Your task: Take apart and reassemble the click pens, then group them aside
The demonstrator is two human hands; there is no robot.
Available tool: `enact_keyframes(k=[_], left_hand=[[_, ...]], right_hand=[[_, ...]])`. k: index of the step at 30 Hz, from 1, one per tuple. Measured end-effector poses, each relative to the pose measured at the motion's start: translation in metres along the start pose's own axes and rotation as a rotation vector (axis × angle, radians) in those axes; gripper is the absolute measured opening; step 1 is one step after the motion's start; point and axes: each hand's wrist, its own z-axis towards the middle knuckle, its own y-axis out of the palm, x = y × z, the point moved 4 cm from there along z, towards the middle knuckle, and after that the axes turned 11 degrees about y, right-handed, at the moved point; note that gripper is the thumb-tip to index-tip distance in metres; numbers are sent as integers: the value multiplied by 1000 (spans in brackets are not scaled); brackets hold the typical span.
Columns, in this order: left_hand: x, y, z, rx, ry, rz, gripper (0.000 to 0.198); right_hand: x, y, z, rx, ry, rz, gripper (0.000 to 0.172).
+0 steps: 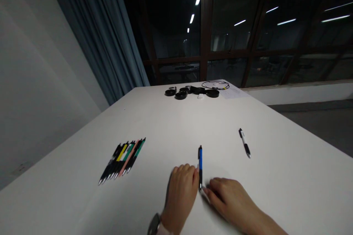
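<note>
Your right hand (228,196) angles in from the right, fingers curled, just right of the blue pen (200,159) at its near tip. Your left hand (182,187), palm down, fingers bent together, lies just left of the pen. Pinching cannot be determined.

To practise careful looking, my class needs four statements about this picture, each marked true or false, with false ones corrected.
1. The blue pen lies between the left hand and the right hand. True.
2. The lone black-and-white pen lies right of the blue pen. True.
3. All pens here are black. False: the pen group includes yellow, pink and green.
4. The curtain is red. False: the blue curtain hangs there.
</note>
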Motion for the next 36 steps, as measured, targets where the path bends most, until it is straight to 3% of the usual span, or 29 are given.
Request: enact_keyframes(k=[8,16,19,23,29,32,36], left_hand=[[-36,-19,-5,75,-103,44,35],[-37,-19,-7,36,-162,-71,37],[-29,-9,-9,39,-231,-368,36],[-15,9,-8,49,-348,-906,40],[-13,6,3,49,-477,-1334,55],[-14,-1,5,96,-550,-1475,53],[-13,-7,6,156,-558,-1506,47]], right_hand=[[-25,6,10,77,80,-139,50],[-22,7,19,72,125,-121,38],[-11,4,18,89,147,144,41],[-3,10,22,54,117,709,50],[-12,30,23,-343,212,1368,60],[-15,25,20,-429,246,1552,58],[-14,19,18,-432,269,1560,58]])
